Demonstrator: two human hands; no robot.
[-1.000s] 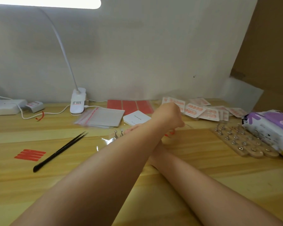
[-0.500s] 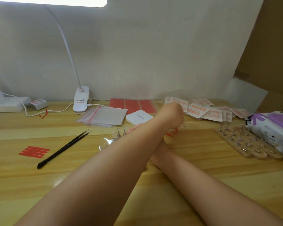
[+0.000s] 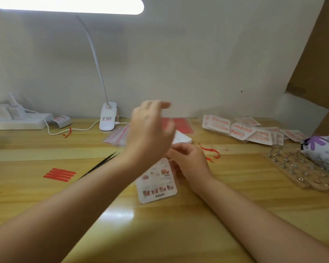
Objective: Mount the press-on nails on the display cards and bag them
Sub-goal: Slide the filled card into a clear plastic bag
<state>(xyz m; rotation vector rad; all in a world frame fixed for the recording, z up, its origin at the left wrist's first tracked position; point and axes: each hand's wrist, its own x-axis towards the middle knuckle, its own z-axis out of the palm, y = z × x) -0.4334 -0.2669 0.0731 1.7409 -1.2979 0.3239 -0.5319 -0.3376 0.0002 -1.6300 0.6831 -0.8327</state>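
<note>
Here, largest first:
Table (image 3: 179, 234): pale wood, running under everything, with a glare patch near the front centre.
Desk lamp (image 3: 107, 118): white clip base at the back, thin neck curving up to a lit head at the top edge.
Power strip (image 3: 17, 123): white, back left, against the wall.
Left hand (image 3: 150, 133): raised above the table and motion-blurred, back toward the camera; fingers loosely bent, holding nothing that shows.
Right hand (image 3: 188, 162): low over the table, fingers curled and pinching the top right edge of the display card.
Wooden nail stand (image 3: 302, 169): far right, studded with small metal holders.
Finished cards (image 3: 245, 130): a spread of mounted sets at the back right.
Display card (image 3: 157, 182): white, tilted, lying centre between the forearms, with pinkish press-on nails in rows; details blurred.
Zip bags (image 3: 117, 136): clear with red seals, just beside the lamp base.
Tweezers (image 3: 101, 164): black, left of the left wrist.
Red strips (image 3: 60, 174): a small stack, left of the tweezers.
</note>
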